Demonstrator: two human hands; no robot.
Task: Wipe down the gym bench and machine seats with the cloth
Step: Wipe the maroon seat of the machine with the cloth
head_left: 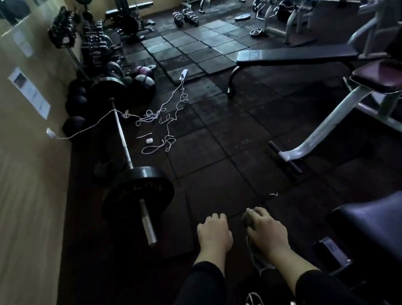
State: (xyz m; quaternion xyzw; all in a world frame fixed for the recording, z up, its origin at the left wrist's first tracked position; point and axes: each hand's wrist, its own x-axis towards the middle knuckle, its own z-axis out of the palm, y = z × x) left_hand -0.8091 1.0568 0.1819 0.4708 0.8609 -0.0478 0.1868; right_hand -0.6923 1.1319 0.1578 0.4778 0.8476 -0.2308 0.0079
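Open rubber floor runs ahead toward 12 o'clock. At 10 o'clock a loaded barbell and tangled white cord crowd the wall side; at 2 o'clock a flat bench and a white-framed machine seat — a dark padded seat blocks 4 o'clock.

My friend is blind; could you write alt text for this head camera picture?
A person's right hand grips a dark cloth while the left hand hangs loosely curled, above a dark gym floor. A barbell lies left; a padded seat and flat bench stand right.
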